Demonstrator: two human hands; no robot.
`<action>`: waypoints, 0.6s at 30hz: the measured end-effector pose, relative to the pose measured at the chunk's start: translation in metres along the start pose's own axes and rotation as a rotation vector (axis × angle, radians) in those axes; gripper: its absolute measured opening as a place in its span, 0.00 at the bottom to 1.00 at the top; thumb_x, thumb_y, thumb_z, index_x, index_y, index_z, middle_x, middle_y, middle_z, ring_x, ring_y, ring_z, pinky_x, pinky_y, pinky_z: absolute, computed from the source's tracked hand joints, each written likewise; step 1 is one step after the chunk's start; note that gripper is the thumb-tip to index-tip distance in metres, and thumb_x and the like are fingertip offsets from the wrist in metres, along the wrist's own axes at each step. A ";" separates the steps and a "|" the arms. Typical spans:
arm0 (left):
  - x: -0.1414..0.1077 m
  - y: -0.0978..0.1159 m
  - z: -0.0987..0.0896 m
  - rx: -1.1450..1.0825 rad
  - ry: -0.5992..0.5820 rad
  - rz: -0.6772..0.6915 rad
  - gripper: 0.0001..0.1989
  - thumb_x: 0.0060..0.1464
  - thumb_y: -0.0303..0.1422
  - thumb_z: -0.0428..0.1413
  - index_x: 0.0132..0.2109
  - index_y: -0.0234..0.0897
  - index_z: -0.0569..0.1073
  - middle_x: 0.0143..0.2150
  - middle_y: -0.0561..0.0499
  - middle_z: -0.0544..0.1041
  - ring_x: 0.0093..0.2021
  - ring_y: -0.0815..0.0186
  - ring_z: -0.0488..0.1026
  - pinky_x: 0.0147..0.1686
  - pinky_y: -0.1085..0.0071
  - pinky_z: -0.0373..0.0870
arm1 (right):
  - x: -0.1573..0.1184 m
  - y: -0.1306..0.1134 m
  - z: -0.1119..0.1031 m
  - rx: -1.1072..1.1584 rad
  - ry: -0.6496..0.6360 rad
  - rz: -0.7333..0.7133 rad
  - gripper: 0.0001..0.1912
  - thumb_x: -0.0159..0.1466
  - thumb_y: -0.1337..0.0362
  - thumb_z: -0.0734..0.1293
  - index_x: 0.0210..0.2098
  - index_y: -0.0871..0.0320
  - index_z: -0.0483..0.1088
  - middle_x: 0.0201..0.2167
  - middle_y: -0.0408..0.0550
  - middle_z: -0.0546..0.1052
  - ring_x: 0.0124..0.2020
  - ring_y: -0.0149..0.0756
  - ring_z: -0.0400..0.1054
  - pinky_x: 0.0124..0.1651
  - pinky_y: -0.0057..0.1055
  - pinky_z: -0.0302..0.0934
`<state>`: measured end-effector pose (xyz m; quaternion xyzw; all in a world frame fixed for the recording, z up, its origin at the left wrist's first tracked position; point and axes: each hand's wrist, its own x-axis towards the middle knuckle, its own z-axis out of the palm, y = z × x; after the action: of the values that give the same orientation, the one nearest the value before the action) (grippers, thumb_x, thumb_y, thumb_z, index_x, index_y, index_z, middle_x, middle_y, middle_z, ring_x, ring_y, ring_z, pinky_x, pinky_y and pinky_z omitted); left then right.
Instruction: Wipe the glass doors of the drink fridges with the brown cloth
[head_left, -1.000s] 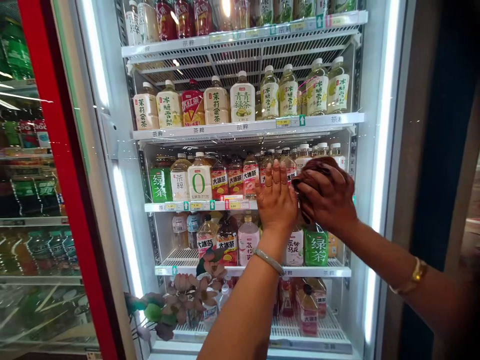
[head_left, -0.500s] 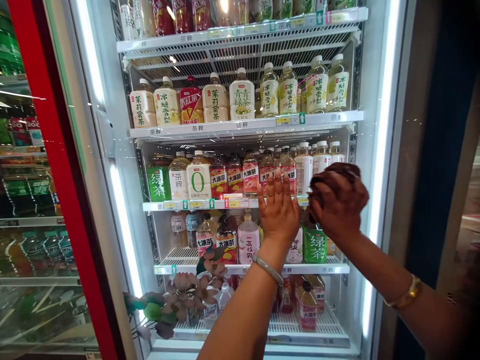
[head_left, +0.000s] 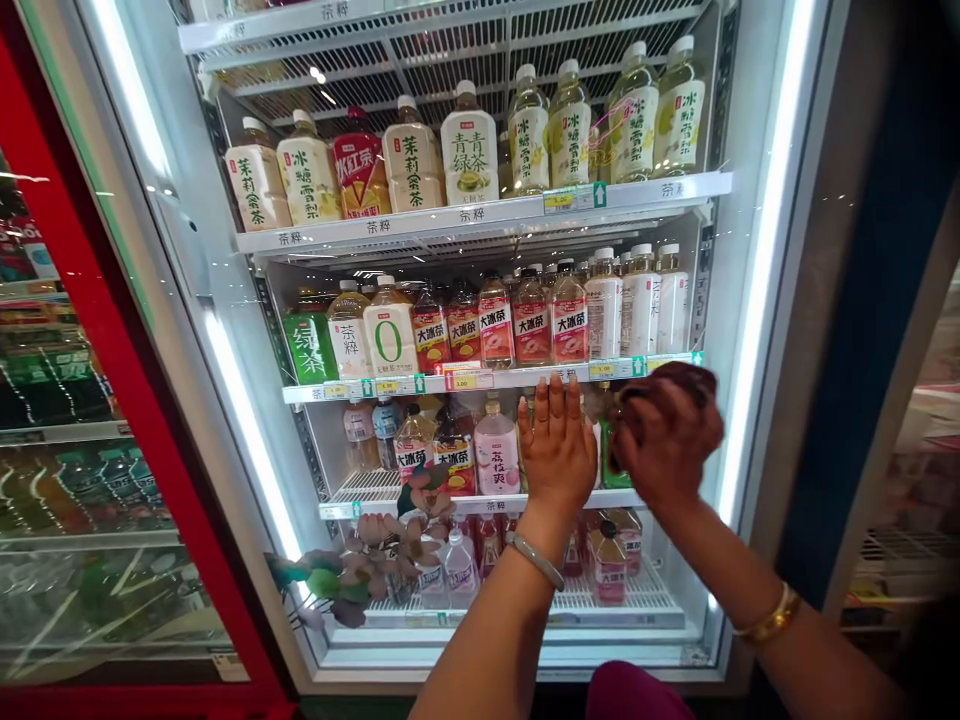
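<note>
A tall glass door (head_left: 420, 430) of a lit drinks cooler stands before me, with printed flowers (head_left: 375, 550) on its lower left. Flat against the glass lies my left hand (head_left: 559, 445), fingers stretched upward, nothing in it; a pale bangle (head_left: 534, 560) circles that wrist. My right hand (head_left: 671, 440) is closed round a dark brown cloth (head_left: 675, 378), held at the glass to the right of the left hand. Part of the cloth is hidden under the fingers. A gold bracelet (head_left: 772, 618) sits on the right wrist.
Behind the glass, shelves (head_left: 480, 215) carry several rows of bottled drinks, among them a pink bottle (head_left: 496, 450). Bright light strips (head_left: 251, 430) run down both sides. A red frame (head_left: 127, 400) borders another cooler at left. Something magenta (head_left: 634, 692) shows at the bottom edge.
The view has tilted downward, so the cooler's base now shows. Both hands sit lower against the shelves than before; the left has slid from the bottle row to below the shelf edge.
</note>
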<state>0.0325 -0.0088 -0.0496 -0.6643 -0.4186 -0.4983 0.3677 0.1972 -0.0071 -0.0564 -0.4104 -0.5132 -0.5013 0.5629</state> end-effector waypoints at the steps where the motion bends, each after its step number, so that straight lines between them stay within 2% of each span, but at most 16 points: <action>1: -0.003 0.001 0.000 0.000 0.006 -0.002 0.40 0.66 0.32 0.53 0.78 0.32 0.44 0.79 0.41 0.48 0.80 0.56 0.36 0.78 0.48 0.37 | 0.000 -0.010 -0.002 0.033 -0.039 -0.079 0.19 0.61 0.59 0.74 0.52 0.47 0.73 0.61 0.51 0.71 0.69 0.56 0.56 0.66 0.58 0.55; 3: -0.006 0.001 0.001 0.001 0.022 0.001 0.40 0.66 0.30 0.53 0.78 0.33 0.44 0.78 0.41 0.49 0.80 0.57 0.37 0.78 0.48 0.37 | 0.012 -0.015 -0.002 0.099 -0.077 -0.239 0.18 0.62 0.58 0.73 0.51 0.44 0.73 0.60 0.46 0.73 0.69 0.51 0.56 0.69 0.57 0.53; 5: -0.009 0.001 0.000 0.003 0.027 0.014 0.39 0.66 0.30 0.52 0.78 0.34 0.44 0.78 0.42 0.49 0.80 0.58 0.37 0.78 0.49 0.36 | 0.032 -0.001 0.000 0.123 -0.087 -0.323 0.18 0.62 0.58 0.73 0.52 0.42 0.73 0.60 0.43 0.73 0.69 0.49 0.57 0.70 0.55 0.52; 8: -0.013 0.000 0.001 0.001 0.016 0.021 0.40 0.67 0.32 0.52 0.78 0.34 0.43 0.79 0.43 0.47 0.80 0.59 0.36 0.78 0.51 0.35 | 0.039 0.031 0.001 0.077 -0.087 -0.209 0.21 0.61 0.57 0.74 0.53 0.44 0.73 0.62 0.46 0.72 0.69 0.53 0.58 0.68 0.54 0.56; 10: -0.017 0.001 0.002 -0.001 0.005 0.011 0.40 0.67 0.32 0.52 0.78 0.35 0.42 0.79 0.43 0.47 0.80 0.59 0.37 0.78 0.51 0.35 | 0.019 0.039 -0.002 0.030 -0.034 -0.046 0.23 0.59 0.58 0.74 0.54 0.46 0.73 0.63 0.51 0.70 0.68 0.59 0.58 0.65 0.56 0.60; 12: -0.021 0.002 0.003 0.002 0.004 0.001 0.40 0.66 0.33 0.52 0.78 0.35 0.43 0.79 0.43 0.48 0.80 0.58 0.38 0.78 0.51 0.35 | -0.012 0.028 -0.009 0.008 0.024 0.068 0.23 0.58 0.61 0.74 0.53 0.46 0.73 0.64 0.54 0.69 0.67 0.64 0.59 0.62 0.60 0.62; 15: -0.025 0.003 0.005 0.012 0.014 -0.002 0.40 0.66 0.33 0.53 0.78 0.35 0.44 0.78 0.42 0.49 0.80 0.58 0.38 0.78 0.50 0.35 | -0.046 -0.007 -0.017 0.036 -0.034 0.060 0.22 0.58 0.62 0.74 0.51 0.46 0.73 0.63 0.53 0.69 0.69 0.64 0.57 0.62 0.63 0.62; 18: -0.027 0.002 0.005 0.024 0.025 0.010 0.39 0.66 0.32 0.53 0.78 0.34 0.45 0.78 0.43 0.50 0.80 0.58 0.38 0.78 0.51 0.34 | -0.038 -0.028 -0.016 0.095 -0.116 -0.053 0.20 0.59 0.61 0.75 0.50 0.47 0.74 0.59 0.51 0.72 0.70 0.59 0.56 0.67 0.64 0.57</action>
<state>0.0316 -0.0101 -0.0771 -0.6557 -0.4166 -0.4996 0.3832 0.1731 -0.0222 -0.0979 -0.3980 -0.5789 -0.4665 0.5375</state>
